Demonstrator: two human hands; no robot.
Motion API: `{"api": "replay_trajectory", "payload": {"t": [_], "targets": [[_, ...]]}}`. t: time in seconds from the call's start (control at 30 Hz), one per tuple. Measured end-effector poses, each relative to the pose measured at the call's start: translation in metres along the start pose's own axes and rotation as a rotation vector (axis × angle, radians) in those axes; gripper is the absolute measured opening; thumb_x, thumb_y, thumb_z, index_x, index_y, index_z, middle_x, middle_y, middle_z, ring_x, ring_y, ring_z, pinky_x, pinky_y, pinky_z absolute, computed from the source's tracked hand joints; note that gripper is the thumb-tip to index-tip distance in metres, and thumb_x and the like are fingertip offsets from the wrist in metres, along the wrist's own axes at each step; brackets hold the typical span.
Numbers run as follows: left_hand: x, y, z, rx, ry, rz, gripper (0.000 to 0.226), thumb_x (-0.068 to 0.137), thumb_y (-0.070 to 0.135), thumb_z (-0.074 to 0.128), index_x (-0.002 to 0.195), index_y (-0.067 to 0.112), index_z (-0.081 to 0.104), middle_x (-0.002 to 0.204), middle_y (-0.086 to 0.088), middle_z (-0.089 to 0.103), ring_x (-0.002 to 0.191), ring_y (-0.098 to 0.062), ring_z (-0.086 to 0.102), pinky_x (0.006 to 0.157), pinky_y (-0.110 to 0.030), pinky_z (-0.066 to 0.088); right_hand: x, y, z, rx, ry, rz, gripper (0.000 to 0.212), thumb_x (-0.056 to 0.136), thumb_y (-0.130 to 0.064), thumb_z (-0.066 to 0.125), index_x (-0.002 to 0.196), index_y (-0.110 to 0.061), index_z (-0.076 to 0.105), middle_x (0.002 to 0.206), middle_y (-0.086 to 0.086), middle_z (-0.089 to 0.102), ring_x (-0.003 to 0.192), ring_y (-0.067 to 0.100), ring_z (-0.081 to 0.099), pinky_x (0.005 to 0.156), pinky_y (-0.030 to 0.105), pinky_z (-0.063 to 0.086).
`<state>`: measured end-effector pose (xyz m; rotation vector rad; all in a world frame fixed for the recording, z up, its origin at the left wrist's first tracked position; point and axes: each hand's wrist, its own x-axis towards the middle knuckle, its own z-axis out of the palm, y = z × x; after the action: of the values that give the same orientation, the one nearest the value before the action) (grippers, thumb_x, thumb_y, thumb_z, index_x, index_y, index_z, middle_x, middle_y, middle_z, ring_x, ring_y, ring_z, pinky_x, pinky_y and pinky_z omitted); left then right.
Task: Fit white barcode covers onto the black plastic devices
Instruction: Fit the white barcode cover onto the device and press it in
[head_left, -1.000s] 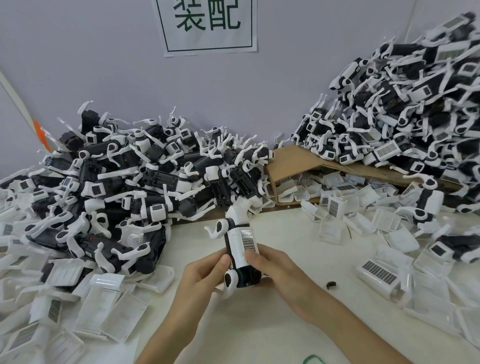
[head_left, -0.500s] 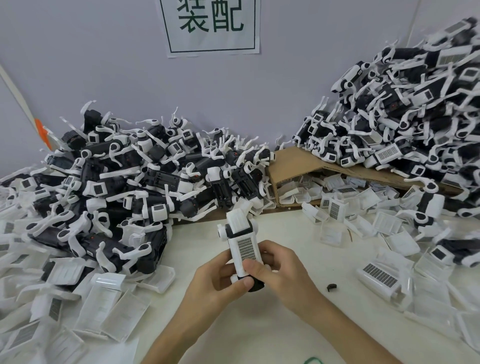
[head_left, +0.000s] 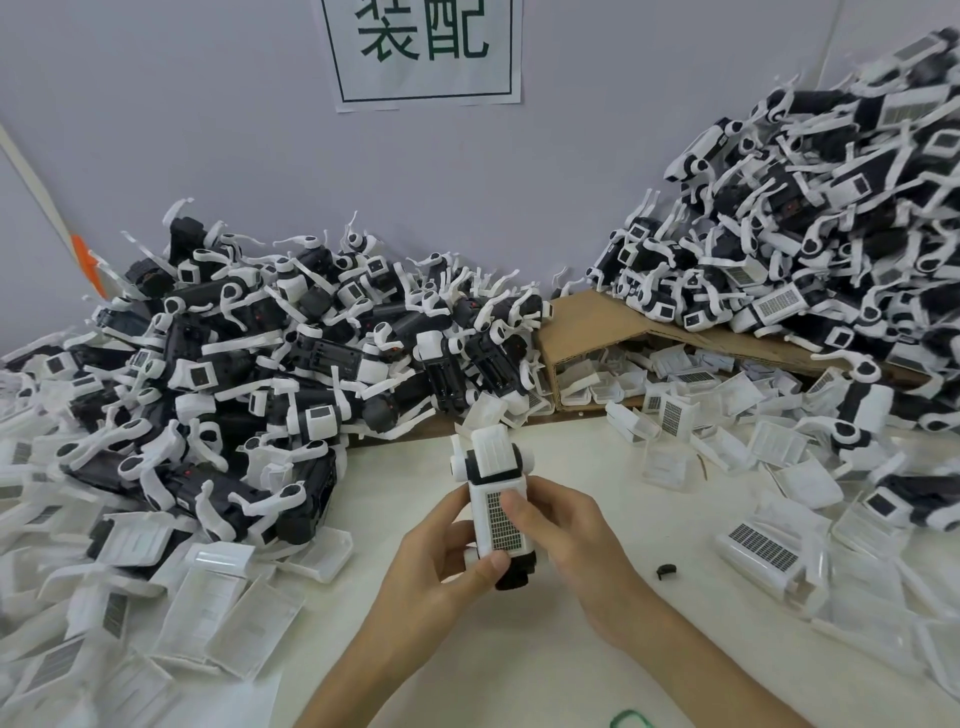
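Hold: your left hand (head_left: 436, 566) and right hand (head_left: 576, 545) both wrap one device (head_left: 514, 572), fingers curled behind it and thumbs across the front. Neither hand is slack.

Where: the device is raised just above the table (head_left: 597, 654), near the front edge. It stands nearly upright with its black end down.

Cover: one white cover (head_left: 500, 519) lies along the front face, barcode towards you. Your right thumb rests on its upper part and your left thumb on its lower end.

Change: a second ago the device was turned with a white side arm sticking out to the left. Now it faces you squarely, and your left thumb has moved onto the bottom of the cover.

Meaning: you look to be at the final press. Whether the cover has seated all round cannot be told.

Count, in hand: one device, one cover.

Count, heaps: two. The left heap (head_left: 291, 364) looks mostly bare and the right heap (head_left: 805, 234) shows barcodes. Both are too many to count.

Count, loose covers (head_left: 758, 545): scattered on both sides, too many to count.

Count, other: one cardboard sheet (head_left: 597, 322), one sign (head_left: 423, 47), one small black bit (head_left: 666, 570).
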<state>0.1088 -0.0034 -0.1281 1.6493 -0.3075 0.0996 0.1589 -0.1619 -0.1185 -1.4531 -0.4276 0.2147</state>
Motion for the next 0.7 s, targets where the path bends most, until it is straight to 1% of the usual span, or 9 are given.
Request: {"api": "replay_trajectory", "payload": {"t": [0.17, 0.3, 0.33, 0.4, 0.47, 0.53, 0.6, 0.63, 0.7], "targets": [[-0.0018, -0.003, 0.004, 0.045, 0.055, 0.047, 0.057, 0.09, 0.021, 0.065, 0.144, 0.03, 0.048, 0.112, -0.01, 0.074, 0.1, -0.032, 0.071, 0.093, -0.047, 0.056, -0.0008, 0.0021, 0.0034, -0.03, 0.022, -0.062, 0.034, 0.085, -0.04, 0.065, 0.106, -0.013, 0.071, 0.096, 0.005, 0.076, 0.093, 0.024, 0.073, 0.084, 0.036, 0.058], [-0.0014, -0.0006, 0.0084, 0.061, 0.066, 0.076, 0.054, 0.092, 0.024, 0.065, 0.142, 0.036, 0.051, 0.108, -0.009, 0.075, 0.098, -0.029, 0.073, 0.087, -0.037, 0.058, -0.0017, 0.0019, 0.0046, -0.045, 0.056, -0.105, 0.035, 0.085, -0.042, 0.063, 0.105, -0.013, 0.07, 0.094, 0.004, 0.075, 0.093, 0.027, 0.071, 0.086, 0.04, 0.057], [-0.0013, -0.0007, 0.0084, 0.069, 0.069, 0.071, 0.054, 0.092, 0.023, 0.064, 0.142, 0.035, 0.051, 0.109, -0.008, 0.075, 0.098, -0.028, 0.073, 0.087, -0.038, 0.058, -0.0017, 0.0017, 0.0045, -0.044, 0.055, -0.104, 0.035, 0.085, -0.041, 0.063, 0.104, -0.013, 0.07, 0.093, 0.005, 0.075, 0.093, 0.026, 0.072, 0.085, 0.039, 0.058], [-0.0021, -0.003, 0.0074, 0.117, 0.084, 0.055, 0.052, 0.091, 0.025, 0.063, 0.141, 0.033, 0.051, 0.112, -0.004, 0.075, 0.1, -0.026, 0.072, 0.09, -0.043, 0.057, -0.0009, 0.002, 0.0041, -0.032, 0.045, -0.08, 0.032, 0.085, -0.041, 0.065, 0.101, -0.015, 0.072, 0.092, 0.005, 0.076, 0.09, 0.024, 0.073, 0.079, 0.035, 0.059], [-0.0035, -0.0052, 0.0075, 0.175, 0.112, 0.049, 0.05, 0.091, 0.028, 0.061, 0.139, 0.034, 0.051, 0.114, 0.002, 0.074, 0.1, -0.021, 0.07, 0.089, -0.041, 0.057, -0.0004, 0.0028, 0.0049, -0.062, 0.024, -0.058, 0.029, 0.087, -0.044, 0.068, 0.101, -0.02, 0.073, 0.094, 0.001, 0.077, 0.09, 0.017, 0.073, 0.078, 0.028, 0.057], [-0.0042, -0.0054, 0.0091, 0.157, 0.136, 0.056, 0.045, 0.091, 0.029, 0.064, 0.134, 0.035, 0.055, 0.112, 0.003, 0.073, 0.098, -0.018, 0.07, 0.083, -0.033, 0.059, -0.0003, 0.0053, 0.0058, -0.204, 0.023, -0.085, 0.033, 0.086, -0.054, 0.066, 0.105, -0.028, 0.072, 0.098, -0.01, 0.076, 0.095, 0.009, 0.07, 0.085, 0.022, 0.052], [-0.0034, -0.0053, 0.0094, 0.111, 0.173, 0.047, 0.042, 0.086, 0.03, 0.07, 0.126, 0.037, 0.06, 0.107, 0.001, 0.074, 0.097, -0.02, 0.07, 0.077, -0.032, 0.061, -0.0009, 0.0068, 0.0048, -0.395, 0.055, -0.162, 0.036, 0.08, -0.064, 0.062, 0.103, -0.037, 0.067, 0.1, -0.02, 0.071, 0.1, 0.002, 0.065, 0.086, 0.011, 0.043], [-0.0031, -0.0058, 0.0089, 0.104, 0.195, 0.043, 0.042, 0.083, 0.029, 0.072, 0.123, 0.037, 0.062, 0.106, 0.001, 0.074, 0.097, -0.02, 0.07, 0.075, -0.032, 0.062, -0.0012, 0.0067, 0.0035, -0.469, 0.068, -0.211, 0.033, 0.078, -0.065, 0.06, 0.1, -0.041, 0.065, 0.099, -0.022, 0.069, 0.1, 0.002, 0.063, 0.085, 0.008, 0.04], [-0.003, -0.0069, 0.0079, 0.083, 0.224, 0.035, 0.041, 0.082, 0.026, 0.074, 0.121, 0.035, 0.064, 0.107, 0.001, 0.074, 0.098, -0.021, 0.07, 0.073, -0.032, 0.062, -0.0013, 0.0066, 0.0003, -0.56, 0.056, -0.289, 0.025, 0.081, -0.062, 0.06, 0.098, -0.043, 0.063, 0.099, -0.023, 0.067, 0.1, 0.004, 0.061, 0.084, 0.007, 0.039]]}}
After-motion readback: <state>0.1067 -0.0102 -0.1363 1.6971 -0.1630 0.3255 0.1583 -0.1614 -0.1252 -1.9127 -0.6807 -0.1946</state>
